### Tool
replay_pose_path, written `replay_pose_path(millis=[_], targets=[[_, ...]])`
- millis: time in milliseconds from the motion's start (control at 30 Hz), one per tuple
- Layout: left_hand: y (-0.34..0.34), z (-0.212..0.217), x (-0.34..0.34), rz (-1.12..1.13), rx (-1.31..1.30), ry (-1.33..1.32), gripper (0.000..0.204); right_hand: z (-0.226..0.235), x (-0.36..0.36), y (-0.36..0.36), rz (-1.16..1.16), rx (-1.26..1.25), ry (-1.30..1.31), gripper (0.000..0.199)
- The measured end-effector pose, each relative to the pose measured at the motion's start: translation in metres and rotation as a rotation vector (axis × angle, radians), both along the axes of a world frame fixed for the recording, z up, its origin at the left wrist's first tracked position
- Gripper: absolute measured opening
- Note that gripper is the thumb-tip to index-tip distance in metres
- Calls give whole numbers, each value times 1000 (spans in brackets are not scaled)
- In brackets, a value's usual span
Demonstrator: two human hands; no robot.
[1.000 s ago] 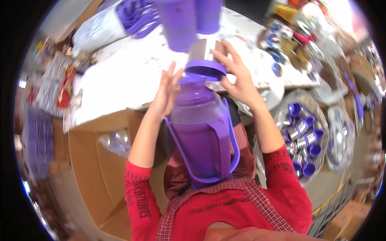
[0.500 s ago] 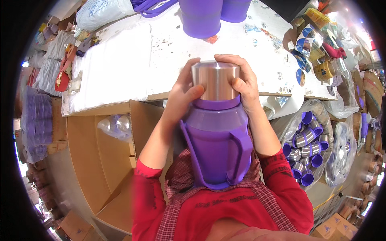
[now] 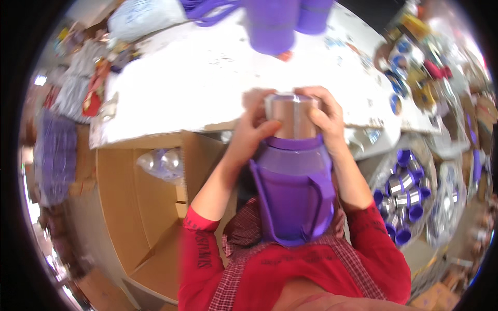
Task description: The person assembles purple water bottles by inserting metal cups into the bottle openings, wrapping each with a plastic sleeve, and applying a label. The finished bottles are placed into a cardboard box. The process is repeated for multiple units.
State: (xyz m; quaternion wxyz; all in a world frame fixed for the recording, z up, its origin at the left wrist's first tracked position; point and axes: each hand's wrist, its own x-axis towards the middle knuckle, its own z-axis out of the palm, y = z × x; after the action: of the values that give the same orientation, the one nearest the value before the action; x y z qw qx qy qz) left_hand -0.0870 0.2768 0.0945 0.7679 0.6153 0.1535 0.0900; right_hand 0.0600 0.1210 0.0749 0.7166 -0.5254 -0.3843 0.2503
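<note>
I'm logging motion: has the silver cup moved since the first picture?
Yes: against the table's front edge, the silver cup has come nearer the person.

The table [image 3: 171, 93] offers a wide bare stretch beyond and left of the left hand [image 3: 254, 122]. Purple tubs [image 3: 272, 26] block its far middle, with a bag [image 3: 148, 18] and straps [image 3: 212, 11] to their left; rolls [image 3: 402, 67] crowd the far right, leaving a passage between tubs and rolls. The left hand and right hand [image 3: 329, 116] obstruct both sides of the cap [image 3: 294, 119], while the jug [image 3: 290, 192] fills much of the gap between the forearms. Near left, the carton [image 3: 116, 207] gapes open, its right wall beside the left forearm. Right, bagged cups [image 3: 407, 199] hem in the right forearm.
</note>
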Motion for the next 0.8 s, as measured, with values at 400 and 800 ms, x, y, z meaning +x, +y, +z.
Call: replay_pose_path(millis=[400, 800], targets=[[328, -131, 2, 918, 1042, 766, 24, 60, 18, 29, 185, -234, -414, 62], [25, -68, 63, 236, 216, -53, 23, -79, 35, 65, -53, -360, 528, 23]])
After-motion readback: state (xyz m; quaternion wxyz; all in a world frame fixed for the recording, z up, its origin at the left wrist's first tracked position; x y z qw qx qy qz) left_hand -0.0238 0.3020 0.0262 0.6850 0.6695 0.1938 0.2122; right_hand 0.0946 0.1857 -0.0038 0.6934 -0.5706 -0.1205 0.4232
